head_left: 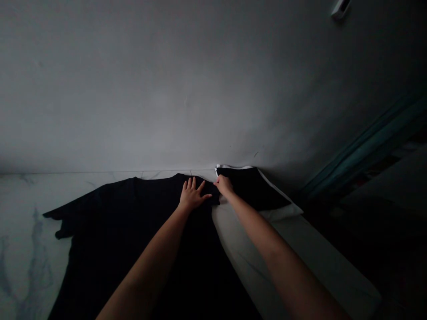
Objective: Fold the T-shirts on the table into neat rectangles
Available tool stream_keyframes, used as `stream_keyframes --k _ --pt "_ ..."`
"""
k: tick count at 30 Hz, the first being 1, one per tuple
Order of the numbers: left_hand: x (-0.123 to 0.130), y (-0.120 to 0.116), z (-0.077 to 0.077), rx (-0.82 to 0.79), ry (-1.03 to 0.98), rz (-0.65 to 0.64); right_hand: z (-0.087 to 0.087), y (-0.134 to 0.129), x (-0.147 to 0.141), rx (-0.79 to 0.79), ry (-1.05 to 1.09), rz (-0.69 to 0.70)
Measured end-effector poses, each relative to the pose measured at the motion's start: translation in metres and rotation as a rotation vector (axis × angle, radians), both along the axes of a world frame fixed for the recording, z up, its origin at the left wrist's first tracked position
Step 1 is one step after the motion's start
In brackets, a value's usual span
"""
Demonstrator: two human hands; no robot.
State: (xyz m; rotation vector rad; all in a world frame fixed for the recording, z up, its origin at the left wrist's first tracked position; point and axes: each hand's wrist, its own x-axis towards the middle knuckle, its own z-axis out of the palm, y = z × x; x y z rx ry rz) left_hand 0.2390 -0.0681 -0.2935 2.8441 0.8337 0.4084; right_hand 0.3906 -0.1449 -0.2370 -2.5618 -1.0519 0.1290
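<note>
A black T-shirt [140, 240] lies spread out on a pale, marble-patterned surface, its neckline toward the wall. My left hand [192, 194] rests flat on the shirt near its right shoulder, fingers spread. At the edge of the right sleeve, my right hand [223, 184] is closed in a pinch on the black cloth. The shirt's left sleeve is bunched at its hem, and its lower end runs out of view beneath my arms. Right beside my right hand is a stack of folded black and white cloth [256, 189].
A grey wall [167, 98] rises directly behind the marble-patterned surface [23, 258]. The surface's edge runs diagonally down the right side, with a dark area beyond it. Teal fabric [367, 138] hangs at the right. A small white object [340, 8] is on the wall, upper right.
</note>
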Motion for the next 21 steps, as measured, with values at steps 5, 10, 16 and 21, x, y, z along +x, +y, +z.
stream_keyframes --k 5,10,16,21 --pt "0.004 0.004 -0.006 -0.095 -0.107 -0.007 -0.003 0.003 -0.034 0.015 -0.251 0.083" --pt "0.001 0.013 0.014 -0.266 -0.195 -0.014 -0.024 -0.004 -0.074 -0.063 -0.296 0.381" --pt "-0.084 0.070 0.055 -0.227 -0.221 0.120 -0.029 -0.031 -0.073 -0.368 -0.245 0.230" --pt "-0.199 0.139 0.068 -0.076 -0.085 0.612 -0.004 0.011 -0.086 -0.183 -0.333 0.290"
